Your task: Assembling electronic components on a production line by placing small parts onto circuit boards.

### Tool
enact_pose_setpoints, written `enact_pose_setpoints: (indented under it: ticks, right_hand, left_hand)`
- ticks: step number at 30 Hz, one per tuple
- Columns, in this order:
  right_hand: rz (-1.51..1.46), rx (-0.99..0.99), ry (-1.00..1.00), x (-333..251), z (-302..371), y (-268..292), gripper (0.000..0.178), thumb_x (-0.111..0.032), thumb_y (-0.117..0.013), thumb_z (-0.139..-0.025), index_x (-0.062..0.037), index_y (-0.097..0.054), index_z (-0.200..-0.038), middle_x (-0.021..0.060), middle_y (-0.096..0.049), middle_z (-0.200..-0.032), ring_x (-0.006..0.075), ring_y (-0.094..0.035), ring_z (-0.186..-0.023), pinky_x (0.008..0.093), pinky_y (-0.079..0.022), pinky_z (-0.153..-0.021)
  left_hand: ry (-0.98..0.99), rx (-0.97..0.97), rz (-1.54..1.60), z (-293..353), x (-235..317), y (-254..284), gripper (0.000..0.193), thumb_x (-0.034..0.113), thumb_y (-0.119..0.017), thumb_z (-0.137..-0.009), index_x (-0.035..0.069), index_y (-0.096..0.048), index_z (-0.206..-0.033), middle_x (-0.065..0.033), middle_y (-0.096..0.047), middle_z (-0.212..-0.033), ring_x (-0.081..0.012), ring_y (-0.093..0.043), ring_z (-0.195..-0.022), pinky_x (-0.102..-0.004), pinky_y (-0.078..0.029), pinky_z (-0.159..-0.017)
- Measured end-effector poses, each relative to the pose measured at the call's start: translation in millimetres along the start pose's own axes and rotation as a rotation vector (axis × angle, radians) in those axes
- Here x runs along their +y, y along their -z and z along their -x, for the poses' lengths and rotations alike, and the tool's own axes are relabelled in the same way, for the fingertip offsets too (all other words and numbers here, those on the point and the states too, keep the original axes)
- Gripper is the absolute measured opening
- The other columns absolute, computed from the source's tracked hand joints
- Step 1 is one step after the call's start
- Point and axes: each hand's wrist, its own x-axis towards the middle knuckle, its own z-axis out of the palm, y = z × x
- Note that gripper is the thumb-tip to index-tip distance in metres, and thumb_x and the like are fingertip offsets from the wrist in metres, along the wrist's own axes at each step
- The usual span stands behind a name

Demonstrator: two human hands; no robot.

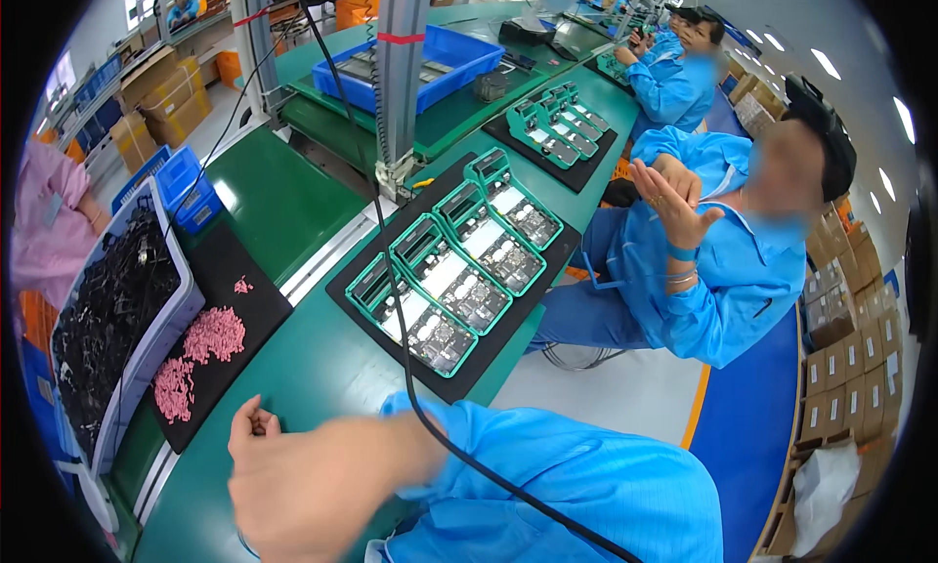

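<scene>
My right hand (322, 475), smeared by motion, reaches in from the lower right in a blue sleeve (567, 475). It crosses low over the green bench and seems to lie over my left hand (254, 419). Of the left hand only a few bent fingers show past it; the rest is hidden. No held object can be made out in either hand. Closest to the fingers is a heap of small pink pieces (213, 336) on a black mat (233, 260). Further right, several green-framed units with exposed circuit boards (469, 299) lie on another black mat (451, 382).
A pale bin (186, 270) of black parts stands at the left, near a small blue bin (191, 197). A metal post (399, 84) rises mid-bench, and a black cable (405, 348) hangs across the view. A co-worker (713, 231) sits at the right, hands touching.
</scene>
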Motion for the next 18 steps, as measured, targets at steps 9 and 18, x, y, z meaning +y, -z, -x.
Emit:
enact_pose_setpoints:
  ticks: [9, 18]
  right_hand:
    - [-0.294, 0.976, 0.377, -61.0, -107.3, -130.5, 0.038, -0.036, -0.055, -0.090, 0.0012, -0.063, -0.094, 0.0219, -0.065, -0.089, 0.0319, -0.065, -0.080, 0.0364, -0.051, -0.069]
    - [-0.287, 0.978, 0.551, -70.4, -125.5, -216.2, 0.035, -0.033, -0.055, -0.086, -0.0121, -0.050, -0.058, 0.0043, -0.050, -0.051, 0.0223, -0.053, -0.044, 0.0347, -0.040, -0.043]
  left_hand:
    - [-0.549, -0.147, -0.038, 0.5, 0.4, 10.0, 0.026, -0.007, -0.062, -0.076, -0.004, -0.059, -0.101, -0.0095, -0.054, -0.082, -0.0161, -0.053, -0.069, -0.0263, -0.045, -0.063]
    - [-0.581, -0.188, -0.093, 5.8, 6.6, 17.1, 0.016, -0.009, -0.061, -0.073, -0.003, -0.061, -0.088, -0.0119, -0.056, -0.085, -0.0214, -0.056, -0.074, -0.0285, -0.048, -0.064]
